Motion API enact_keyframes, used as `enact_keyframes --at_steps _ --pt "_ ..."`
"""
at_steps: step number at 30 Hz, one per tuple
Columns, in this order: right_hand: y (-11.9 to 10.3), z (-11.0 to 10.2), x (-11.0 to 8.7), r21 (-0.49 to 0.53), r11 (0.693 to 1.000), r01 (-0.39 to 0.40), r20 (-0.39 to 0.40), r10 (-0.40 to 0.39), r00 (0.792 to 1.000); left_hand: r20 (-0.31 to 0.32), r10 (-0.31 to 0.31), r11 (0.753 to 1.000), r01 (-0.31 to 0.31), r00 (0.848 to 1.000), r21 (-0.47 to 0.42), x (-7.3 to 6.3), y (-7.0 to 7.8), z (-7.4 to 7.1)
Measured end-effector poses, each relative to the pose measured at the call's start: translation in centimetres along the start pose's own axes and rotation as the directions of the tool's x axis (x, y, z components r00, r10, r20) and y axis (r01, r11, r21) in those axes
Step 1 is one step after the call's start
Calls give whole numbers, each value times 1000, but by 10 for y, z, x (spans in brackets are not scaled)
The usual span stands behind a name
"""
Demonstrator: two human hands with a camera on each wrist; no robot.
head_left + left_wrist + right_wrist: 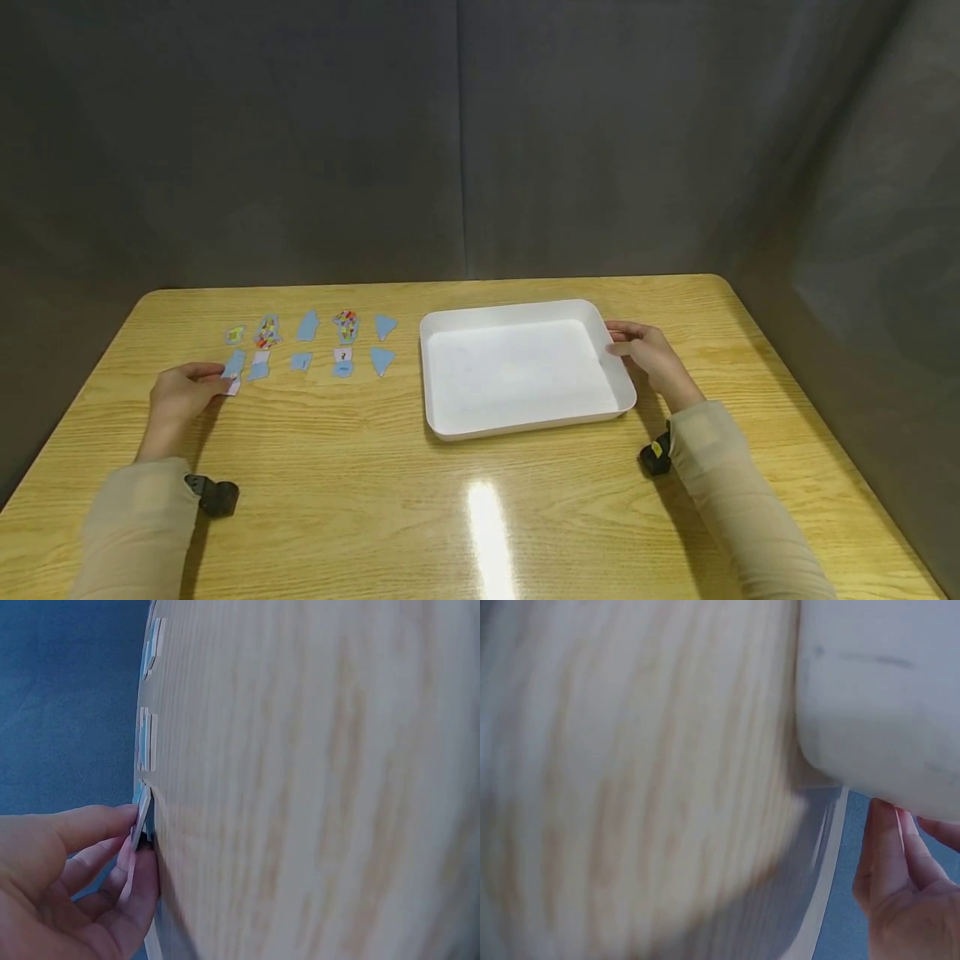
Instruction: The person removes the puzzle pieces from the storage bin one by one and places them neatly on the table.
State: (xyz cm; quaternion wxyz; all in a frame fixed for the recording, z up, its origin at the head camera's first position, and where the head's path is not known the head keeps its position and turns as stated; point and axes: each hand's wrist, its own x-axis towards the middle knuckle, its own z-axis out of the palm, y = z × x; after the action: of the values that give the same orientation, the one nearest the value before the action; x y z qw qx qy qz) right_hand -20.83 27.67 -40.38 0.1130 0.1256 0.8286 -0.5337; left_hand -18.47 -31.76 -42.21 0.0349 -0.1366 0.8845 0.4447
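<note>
My left hand (182, 393) pinches a flat, irregular puzzle piece (234, 367), pale blue with a whitish end, between thumb and fingertips. In the left wrist view this puzzle piece (142, 816) is tilted up from the wooden table. At the other side, my right hand (651, 357) grips the right wall of a shallow white tray (528, 423), thumb over the rim and fingers outside. The right wrist view has the tray's outer corner (877, 742) above the fingertips (883, 810). Nothing lies in the tray.
More puzzle pieces lie in two rows left of the tray, among them a plain blue piece (308, 326), a multicoloured piece (347, 327) and a triangular blue piece (382, 360). Dark grey curtains (337, 150) hang behind and beside the wooden table (360, 483).
</note>
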Motion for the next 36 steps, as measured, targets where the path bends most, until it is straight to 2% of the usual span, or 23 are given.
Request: enact_keyframes --at_steps 7,16,21,26,29,33,36 --pt "3 -1 1 28 1000 9 6 -9 1000 -36 16 996 -13 999 87 -3 1 1" --pt "4 0 3 18 1000 -18 2 18 1000 -43 5 997 -1 999 74 -3 1 3" --pt "2 0 1 26 999 -29 3 28 1000 -28 1 1000 -1 1000 12 -2 -1 2" --pt "4 -2 1 63 998 -26 16 25 1000 1 -5 995 5 1000 -104 -1 -5 1" --pt "5 -3 1 91 995 -30 24 28 999 33 -42 972 48 999 -232 1 -6 -1" --pt "8 -6 1 155 987 -49 29 45 999 97 -121 889 151 988 -433 2 -7 -6" --pt "11 -9 0 192 980 -51 52 42 998 97 -144 834 174 985 -525 4 -7 -8"
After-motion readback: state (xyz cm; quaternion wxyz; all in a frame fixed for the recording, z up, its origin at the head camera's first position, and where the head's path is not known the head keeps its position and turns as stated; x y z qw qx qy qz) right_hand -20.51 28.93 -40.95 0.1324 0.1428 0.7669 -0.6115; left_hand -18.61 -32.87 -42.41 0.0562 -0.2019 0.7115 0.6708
